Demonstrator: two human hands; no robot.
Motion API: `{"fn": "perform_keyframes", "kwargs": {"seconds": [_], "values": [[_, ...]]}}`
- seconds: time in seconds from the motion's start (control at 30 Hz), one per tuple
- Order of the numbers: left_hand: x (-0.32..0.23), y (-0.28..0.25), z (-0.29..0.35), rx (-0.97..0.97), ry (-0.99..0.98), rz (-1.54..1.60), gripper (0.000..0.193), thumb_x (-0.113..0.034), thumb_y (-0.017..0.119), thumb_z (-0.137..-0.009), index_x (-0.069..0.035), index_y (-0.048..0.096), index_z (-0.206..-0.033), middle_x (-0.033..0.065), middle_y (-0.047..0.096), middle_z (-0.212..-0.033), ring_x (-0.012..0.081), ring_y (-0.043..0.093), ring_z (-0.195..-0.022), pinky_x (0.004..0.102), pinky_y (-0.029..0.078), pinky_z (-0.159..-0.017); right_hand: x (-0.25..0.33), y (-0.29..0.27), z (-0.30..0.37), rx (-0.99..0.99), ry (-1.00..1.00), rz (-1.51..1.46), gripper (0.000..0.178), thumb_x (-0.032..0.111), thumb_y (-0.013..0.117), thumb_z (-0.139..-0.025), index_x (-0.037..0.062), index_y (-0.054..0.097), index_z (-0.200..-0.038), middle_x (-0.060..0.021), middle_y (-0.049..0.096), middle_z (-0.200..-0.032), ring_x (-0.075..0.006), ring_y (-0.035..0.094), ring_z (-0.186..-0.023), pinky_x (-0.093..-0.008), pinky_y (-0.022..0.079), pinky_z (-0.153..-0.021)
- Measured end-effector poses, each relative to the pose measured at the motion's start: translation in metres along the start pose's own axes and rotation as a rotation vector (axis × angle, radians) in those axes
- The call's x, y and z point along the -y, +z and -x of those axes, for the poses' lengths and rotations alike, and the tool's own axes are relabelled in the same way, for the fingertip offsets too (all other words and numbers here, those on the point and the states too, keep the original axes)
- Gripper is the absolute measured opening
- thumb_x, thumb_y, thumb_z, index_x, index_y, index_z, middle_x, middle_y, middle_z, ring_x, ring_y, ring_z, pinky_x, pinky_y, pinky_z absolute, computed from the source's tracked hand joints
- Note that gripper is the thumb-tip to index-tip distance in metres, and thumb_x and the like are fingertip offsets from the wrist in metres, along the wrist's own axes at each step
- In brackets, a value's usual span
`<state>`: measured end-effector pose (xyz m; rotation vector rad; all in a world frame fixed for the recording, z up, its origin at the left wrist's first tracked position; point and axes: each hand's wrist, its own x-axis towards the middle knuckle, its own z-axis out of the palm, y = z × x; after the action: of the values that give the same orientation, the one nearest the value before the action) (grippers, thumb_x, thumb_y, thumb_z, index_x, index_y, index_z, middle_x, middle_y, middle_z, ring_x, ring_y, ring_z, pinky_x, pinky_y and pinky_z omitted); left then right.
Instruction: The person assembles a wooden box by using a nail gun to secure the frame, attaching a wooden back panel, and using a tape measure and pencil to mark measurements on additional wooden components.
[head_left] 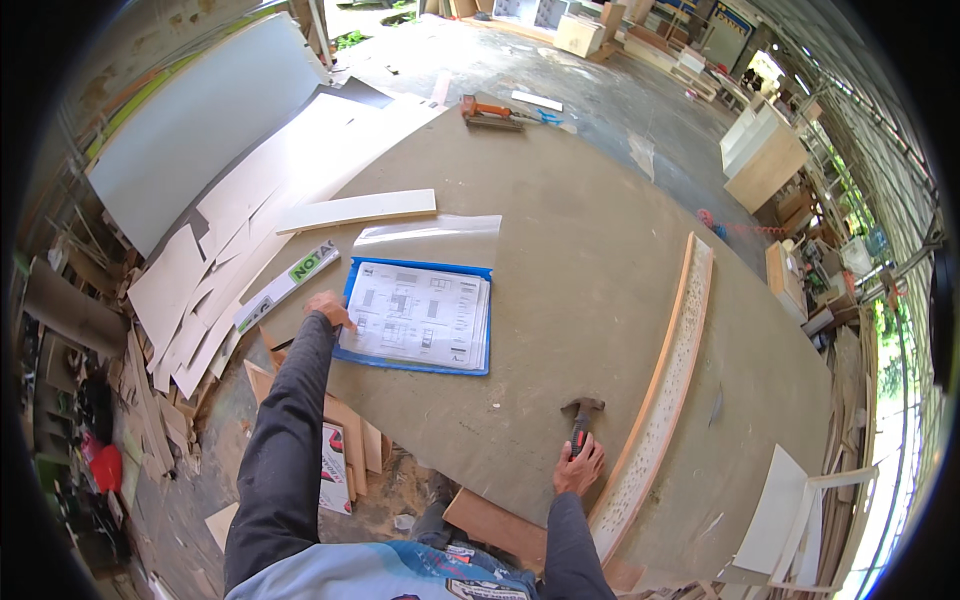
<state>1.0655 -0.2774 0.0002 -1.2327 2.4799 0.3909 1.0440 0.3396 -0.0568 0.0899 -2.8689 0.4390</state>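
My right hand (580,466) is closed round the dark grip of a claw hammer (580,424), whose head points away from me over the tabletop. My left hand (329,309) is at the left edge of a blue folder (420,368), with a finger or thumb over the page and the other fingers partly hidden. Printed drawings (412,312) lie in the folder, and its clear cover (430,238) is turned back on the far side. Both forearms are in dark sleeves. Right of the hammer lies a long, narrow wood-edged strip (662,385) with a speckled pale inside.
The large brown tabletop (560,250) carries a white board strip (357,210), a printed strip (288,287) and an orange nail gun (488,111) at the far edge. Pale sheets (260,200) pile up on the left. A white frame (800,515) stands near right.
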Motion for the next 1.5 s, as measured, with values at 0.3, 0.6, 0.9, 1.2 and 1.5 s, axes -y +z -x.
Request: {"fn": "perform_keyframes", "kwargs": {"seconds": [0.3, 0.6, 0.9, 1.2, 1.5], "values": [[0.015, 0.023, 0.068, 0.11, 0.331, 0.453, 0.026, -0.022, 0.082, -0.059, -0.003, 0.076, -0.076, 0.0085, 0.072, -0.066, 0.0184, 0.069, -0.059, 0.0302, 0.054, -0.059, 0.001, -0.007, 0.0, 0.023, 0.043, -0.012, 0.053, 0.042, 0.059, -0.092, 0.0062, 0.052, -0.131, -0.0156, 0.051, -0.119, -0.037, 0.048, -0.115, -0.0508, 0.039, -0.099], [0.055, 0.031, 0.154, -0.506, 0.327, 0.547, 0.022, -0.017, 0.077, -0.067, -0.005, 0.062, -0.077, 0.012, 0.062, -0.063, 0.0272, 0.064, -0.061, 0.0394, 0.048, -0.061, -0.001, -0.001, -0.001, -0.011, 0.013, -0.038, 0.053, 0.041, 0.06, -0.091, 0.0063, 0.053, -0.13, -0.0155, 0.052, -0.12, -0.0362, 0.049, -0.115, -0.0508, 0.04, -0.098], [0.151, -0.016, 0.055, -0.849, 0.296, 0.504, 0.018, -0.006, 0.073, -0.073, -0.004, 0.056, -0.077, 0.0042, 0.056, -0.058, 0.0134, 0.056, -0.051, 0.0316, 0.044, -0.049, -0.004, 0.004, 0.0, 0.003, 0.029, -0.052, 0.054, 0.042, 0.062, -0.09, 0.0079, 0.053, -0.131, -0.0142, 0.052, -0.122, -0.0349, 0.05, -0.116, -0.05, 0.039, -0.098], [0.245, 0.003, -0.03, -0.329, -0.121, 0.25, 0.049, -0.029, 0.074, -0.069, 0.004, 0.069, -0.104, 0.0181, 0.072, -0.09, 0.0323, 0.071, -0.082, 0.0417, 0.054, -0.079, 0.002, 0.0, -0.004, 0.001, 0.037, -0.1, 0.052, 0.038, 0.062, -0.091, 0.0087, 0.053, -0.132, -0.0134, 0.052, -0.12, -0.0341, 0.049, -0.116, -0.0493, 0.038, -0.1], [0.208, 0.042, -0.026, -0.183, -0.022, 0.387, 0.111, -0.06, 0.083, -0.063, 0.01, 0.043, -0.141, 0.0289, 0.057, -0.133, 0.0394, 0.056, -0.124, 0.0418, 0.043, -0.105, -0.015, -0.01, -0.029, 0.26, 0.239, -0.074, 0.05, 0.033, 0.071, -0.079, 0.0047, 0.057, -0.118, -0.0196, 0.061, -0.11, -0.0396, 0.062, -0.1, -0.0485, 0.049, -0.086]]}}
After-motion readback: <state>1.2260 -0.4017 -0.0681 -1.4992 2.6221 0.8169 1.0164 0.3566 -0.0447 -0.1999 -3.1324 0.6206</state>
